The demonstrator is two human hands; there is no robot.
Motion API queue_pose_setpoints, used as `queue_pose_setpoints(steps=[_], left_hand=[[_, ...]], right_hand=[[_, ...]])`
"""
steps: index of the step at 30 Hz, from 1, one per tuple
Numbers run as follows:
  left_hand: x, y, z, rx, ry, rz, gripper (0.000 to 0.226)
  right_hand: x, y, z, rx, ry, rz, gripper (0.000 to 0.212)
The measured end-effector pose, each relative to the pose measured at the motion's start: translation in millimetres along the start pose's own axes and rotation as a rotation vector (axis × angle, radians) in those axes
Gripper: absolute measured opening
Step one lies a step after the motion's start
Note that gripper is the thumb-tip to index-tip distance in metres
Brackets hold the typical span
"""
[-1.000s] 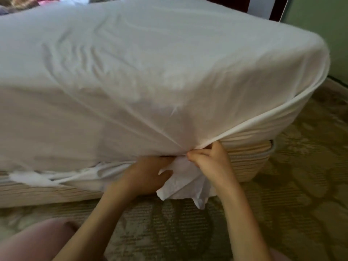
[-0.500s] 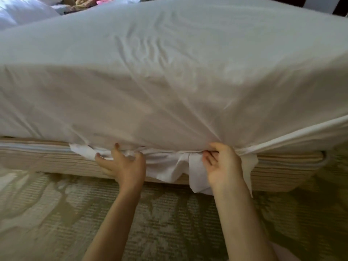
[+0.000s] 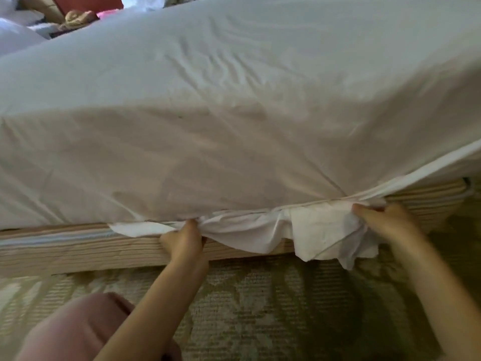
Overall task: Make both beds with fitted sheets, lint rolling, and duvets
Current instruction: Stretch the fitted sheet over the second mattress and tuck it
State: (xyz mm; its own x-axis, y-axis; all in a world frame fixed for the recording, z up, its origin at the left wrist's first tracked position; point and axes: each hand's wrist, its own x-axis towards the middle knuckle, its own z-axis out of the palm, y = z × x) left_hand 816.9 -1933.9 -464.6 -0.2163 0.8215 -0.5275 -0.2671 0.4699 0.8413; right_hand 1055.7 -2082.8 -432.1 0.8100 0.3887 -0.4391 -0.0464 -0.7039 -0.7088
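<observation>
Nearest me a pink-clad knee [image 3: 78,332] is down on the patterned carpet [image 3: 260,308], and two bare forearms reach forward from it to the bed's lower edge. The left hand [image 3: 184,241] has its fingers curled round a bunched twist of the loose hem [image 3: 320,230], right at the line where the covered mattress meets the striped bed base [image 3: 65,251]. The right hand [image 3: 382,220], a little blurred, pinches the same hem further along, close to where a taut band of cloth runs off toward the corner. Between the two hands a white flap hangs slack over the base, not yet tucked. Above them the fitted sheet [image 3: 234,142] is drawn down over the mattress side, with creases fanning toward the grip, and its top is rippled in the middle. To my eye this cloth is thin, light and limp. It will not hold a shape, and it would slide out of a fingertip pinch once the tension comes on, so a fistful of gathered hem looks the safer hold. The mattress is the heavy part, and I'd guess its edge must be lifted for the hem to go under. Far off at the upper left lies a heap of white bedding [image 3: 18,40], with oddments beyond it too small to name.
</observation>
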Motion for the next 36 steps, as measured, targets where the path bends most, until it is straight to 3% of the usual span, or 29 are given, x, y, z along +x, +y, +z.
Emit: queue_pose_setpoints(steps=[3,5,10,16,17,20,22,24,28,30,33,36], left_hand=[[-17,0,-7,0.039,-0.111,0.008,0.026],[-15,9,-11,0.079,-0.219,-0.110,0.010],[-12,36,-14,-0.144,-0.436,-0.400,0.022],[-11,53,-30,-0.406,-0.558,-0.550,0.039],[-10,53,-30,-0.436,-0.576,-0.558,0.044],[-11,55,-28,-0.505,-0.610,-0.550,0.053],[-10,52,-25,-0.520,-0.630,-0.524,0.047],[-5,42,-21,-0.377,-0.619,-0.433,0.035],[4,30,-11,0.250,-0.552,-0.046,0.027],[6,34,-10,0.424,-0.559,0.007,0.026],[14,34,-9,0.438,-0.520,-0.048,0.032],[14,31,-6,0.200,-0.550,-0.180,0.025]], right_hand=[[-8,-4,21,0.222,-0.123,0.072,0.022],[-11,-1,36,0.320,-0.060,0.039,0.016],[-18,0,53,0.665,0.044,-0.009,0.022],[-24,-5,43,0.894,-0.114,-0.024,0.014],[-23,-7,40,0.916,-0.171,-0.031,0.026],[-21,-10,30,0.925,-0.304,-0.030,0.098],[-19,-13,23,0.985,-0.370,-0.026,0.108],[-20,-16,20,1.089,-0.409,0.010,0.109],[-20,-14,29,1.299,-0.384,0.011,0.105],[-21,-15,35,1.351,-0.360,0.003,0.106],[-22,-17,38,1.383,-0.338,0.006,0.112],[-19,-16,37,1.440,-0.370,-0.004,0.105]])
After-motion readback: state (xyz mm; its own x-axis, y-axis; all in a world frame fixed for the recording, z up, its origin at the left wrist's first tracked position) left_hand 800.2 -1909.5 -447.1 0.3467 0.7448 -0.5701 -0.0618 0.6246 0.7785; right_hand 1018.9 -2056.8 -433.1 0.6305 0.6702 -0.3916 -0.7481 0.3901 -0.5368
